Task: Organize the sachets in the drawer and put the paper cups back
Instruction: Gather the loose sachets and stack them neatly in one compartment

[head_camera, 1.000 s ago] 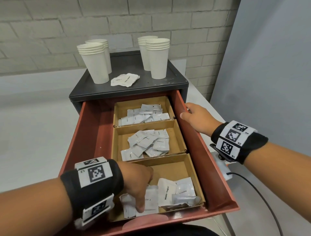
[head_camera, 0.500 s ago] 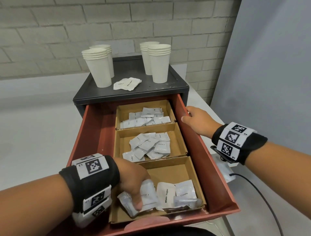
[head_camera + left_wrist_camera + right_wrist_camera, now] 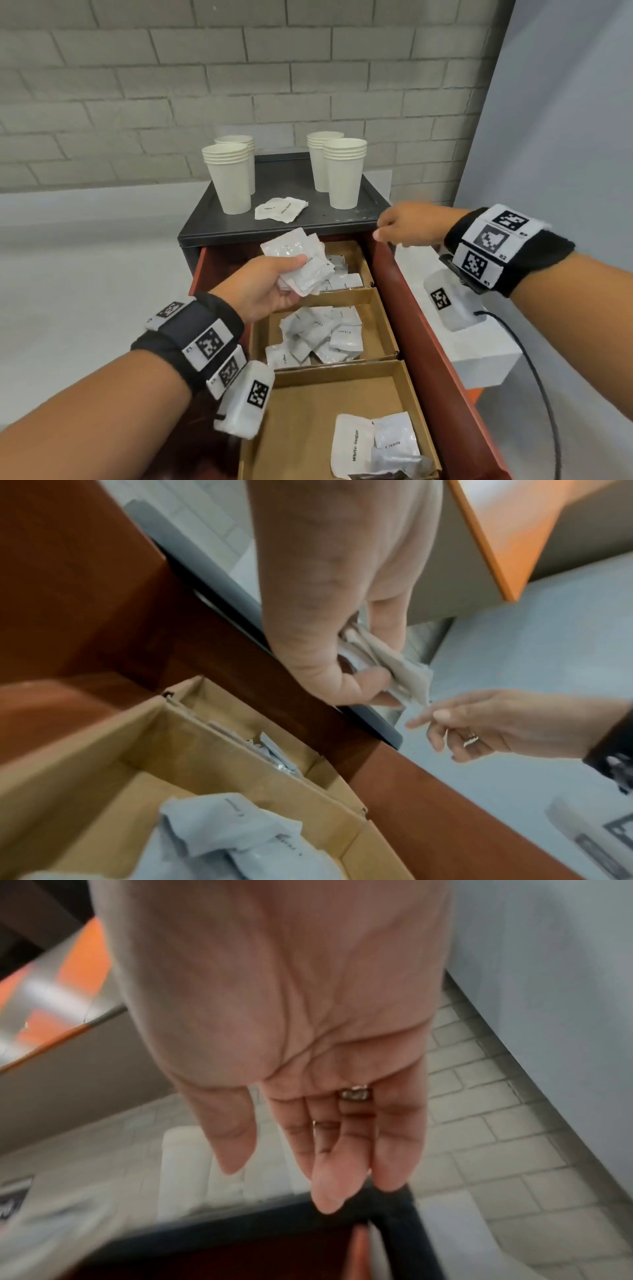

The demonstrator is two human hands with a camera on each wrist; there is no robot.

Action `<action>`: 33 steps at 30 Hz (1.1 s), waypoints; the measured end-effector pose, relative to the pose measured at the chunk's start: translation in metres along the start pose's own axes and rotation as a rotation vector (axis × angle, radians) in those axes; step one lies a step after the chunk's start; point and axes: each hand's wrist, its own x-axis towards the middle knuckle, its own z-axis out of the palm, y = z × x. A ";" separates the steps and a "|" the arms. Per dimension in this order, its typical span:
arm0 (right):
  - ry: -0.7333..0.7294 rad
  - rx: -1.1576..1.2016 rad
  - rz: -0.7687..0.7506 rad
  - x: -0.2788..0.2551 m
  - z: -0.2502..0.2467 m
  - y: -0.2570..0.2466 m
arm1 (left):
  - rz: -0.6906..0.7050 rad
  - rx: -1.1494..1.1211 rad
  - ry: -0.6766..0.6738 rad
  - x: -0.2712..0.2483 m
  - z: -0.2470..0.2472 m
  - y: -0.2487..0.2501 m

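Observation:
My left hand (image 3: 274,284) grips a bunch of white sachets (image 3: 301,260) above the far cardboard compartment (image 3: 356,253) of the open red drawer (image 3: 431,346); the left wrist view shows the same sachets (image 3: 394,666) pinched in its fingers. My right hand (image 3: 404,226) hovers empty over the drawer's far right corner, fingers relaxed and extended (image 3: 339,1153). The middle compartment (image 3: 380,329) holds a pile of sachets (image 3: 322,335). The near compartment (image 3: 308,421) holds a few sachets (image 3: 373,445). Paper cup stacks (image 3: 229,178) (image 3: 342,171) stand on the dark cabinet top (image 3: 294,178).
Two loose sachets (image 3: 279,209) lie on the cabinet top between the cup stacks. A brick wall stands behind the cabinet. A grey panel (image 3: 565,120) rises on the right. A white block (image 3: 479,356) and a black cable (image 3: 537,377) sit right of the drawer.
My left hand lifted a bunch of sachets out of the near compartment and carried them up toward the far one. My right hand came off the drawer's right rim and rose.

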 end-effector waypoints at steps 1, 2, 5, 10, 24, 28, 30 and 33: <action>0.053 0.044 -0.016 0.002 -0.008 -0.009 | 0.004 -0.085 0.015 0.001 0.001 0.001; 0.086 0.113 -0.027 0.005 -0.013 -0.018 | 0.012 -0.150 0.025 0.002 0.001 0.001; 0.016 0.423 -0.040 0.014 -0.011 -0.045 | 0.037 -0.305 -0.003 0.004 0.001 0.002; 0.023 0.651 -0.107 0.040 0.025 -0.074 | 0.058 -0.305 -0.035 0.009 -0.005 -0.002; 0.287 1.244 0.072 0.059 0.075 -0.062 | 0.111 -0.233 0.356 0.033 -0.022 -0.015; 0.295 1.271 0.054 0.063 0.073 -0.063 | 0.119 -0.224 0.432 0.038 -0.028 -0.016; 0.312 1.289 0.028 0.066 0.067 -0.067 | 0.122 -0.229 0.428 0.038 -0.028 -0.017; 0.361 1.301 0.010 0.075 0.051 -0.075 | 0.124 -0.230 0.420 0.036 -0.028 -0.017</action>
